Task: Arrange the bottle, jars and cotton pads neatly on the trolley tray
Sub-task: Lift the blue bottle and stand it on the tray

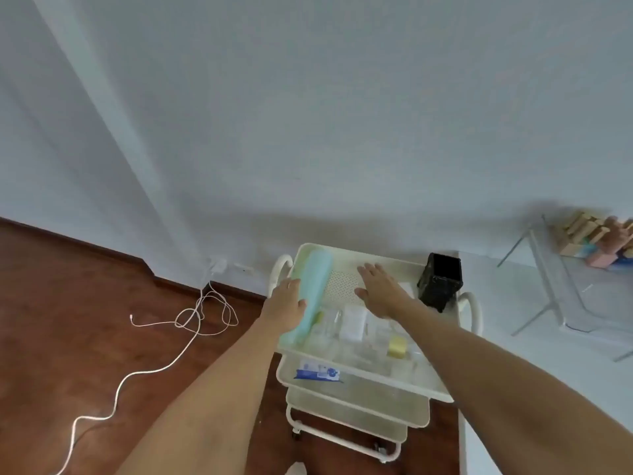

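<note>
Left hand wraps the pale green bottle lying along the trolley tray's left edge, likely tucking it aside; right hand hovers flat, spread and empty, over bare tray. Clear jars and white cotton pads sit clustered near front (blurry).

Soft, even daylight is filling the room, a faint shadow is falling on the wall behind the trolley, everything is looking slightly blurred, and the wide lens is bending lines near the edges.
</note>
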Available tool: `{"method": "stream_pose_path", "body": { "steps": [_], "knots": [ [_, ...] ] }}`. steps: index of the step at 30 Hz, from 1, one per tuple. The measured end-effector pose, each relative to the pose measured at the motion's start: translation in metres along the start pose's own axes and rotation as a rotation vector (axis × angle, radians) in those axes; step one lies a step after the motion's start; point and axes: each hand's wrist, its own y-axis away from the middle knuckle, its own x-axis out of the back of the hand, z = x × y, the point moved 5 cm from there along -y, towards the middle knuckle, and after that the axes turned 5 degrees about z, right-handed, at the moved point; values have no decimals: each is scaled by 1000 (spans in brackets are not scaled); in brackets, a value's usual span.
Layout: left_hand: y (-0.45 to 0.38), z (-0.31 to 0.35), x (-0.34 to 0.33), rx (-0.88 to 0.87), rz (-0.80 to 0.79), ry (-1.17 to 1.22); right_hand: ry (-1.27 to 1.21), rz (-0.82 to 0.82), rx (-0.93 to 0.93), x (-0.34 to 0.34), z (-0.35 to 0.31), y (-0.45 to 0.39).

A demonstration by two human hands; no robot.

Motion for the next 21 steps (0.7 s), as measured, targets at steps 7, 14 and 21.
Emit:
{"method": "stream_pose_path", "body": {
  "steps": [7,14,21],
  "knots": [
    [11,-32,-32,83,-104,128,-304,-198,-79,-75,-51,5],
    [6,-50,-49,49,-107,212,-549,-217,-232,-111,-78,-3],
    [-3,-56,-58,-42,-176,260,-711,-212,-368,-119,-84,-15]
  ]
}}
